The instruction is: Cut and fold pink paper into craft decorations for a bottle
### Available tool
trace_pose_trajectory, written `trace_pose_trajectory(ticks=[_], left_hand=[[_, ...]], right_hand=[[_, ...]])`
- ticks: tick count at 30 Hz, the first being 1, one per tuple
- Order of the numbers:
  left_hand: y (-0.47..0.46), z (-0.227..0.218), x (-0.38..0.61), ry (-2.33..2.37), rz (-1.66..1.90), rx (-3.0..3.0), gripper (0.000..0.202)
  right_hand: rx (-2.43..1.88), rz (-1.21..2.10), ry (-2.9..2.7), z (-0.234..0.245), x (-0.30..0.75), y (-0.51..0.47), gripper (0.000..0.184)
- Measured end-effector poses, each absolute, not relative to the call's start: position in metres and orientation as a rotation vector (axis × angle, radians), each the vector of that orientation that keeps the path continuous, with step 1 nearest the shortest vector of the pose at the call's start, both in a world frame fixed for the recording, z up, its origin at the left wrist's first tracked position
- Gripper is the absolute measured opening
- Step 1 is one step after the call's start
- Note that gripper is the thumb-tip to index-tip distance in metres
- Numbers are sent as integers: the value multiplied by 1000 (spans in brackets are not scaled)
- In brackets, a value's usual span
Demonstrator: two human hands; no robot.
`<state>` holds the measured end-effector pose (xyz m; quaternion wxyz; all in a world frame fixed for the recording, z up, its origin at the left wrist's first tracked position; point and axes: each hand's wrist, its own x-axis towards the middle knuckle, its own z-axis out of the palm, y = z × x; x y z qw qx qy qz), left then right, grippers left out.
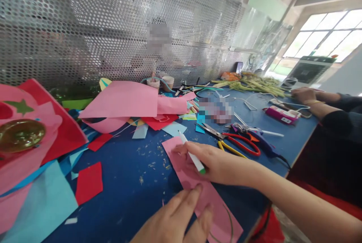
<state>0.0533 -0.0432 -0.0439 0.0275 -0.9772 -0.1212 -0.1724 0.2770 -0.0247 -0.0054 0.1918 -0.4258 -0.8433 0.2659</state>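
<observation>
While L hand (177, 216), splayed, touches pink ppr (219, 203) | R hand (219, 162) grips grn-ended marker (195, 160)

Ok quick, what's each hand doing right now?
Left hand: open, resting on the pink paper strip.
Right hand: closed, holding the white marker.

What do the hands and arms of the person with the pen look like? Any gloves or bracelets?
No gloves! The right hand and left hand are bare, with no rings I can see. The right forearm shows no sleeve, watch or bracelet. The left arm is out of view.
</observation>
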Motion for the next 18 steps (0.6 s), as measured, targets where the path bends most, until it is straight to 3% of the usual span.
trace_pose_trajectory(ticks=[4,8,13,18], left_hand=[[-33,-26,63,-444,-467,-2923,46],[-28,-29,68,-535,-457,-2888,54],[-32,-39,70,-601,-595,-2889,51],[-32,-44,70,-564,-597,-2947,55]], right_hand=[[-1235,886,-2342,1,287,-21,29],[-1274,926,-2082,5,289,-22,8],[-1137,1270,-1189,0,277,1,36],[-1166,1237,-1007,-20,262,19,24]])
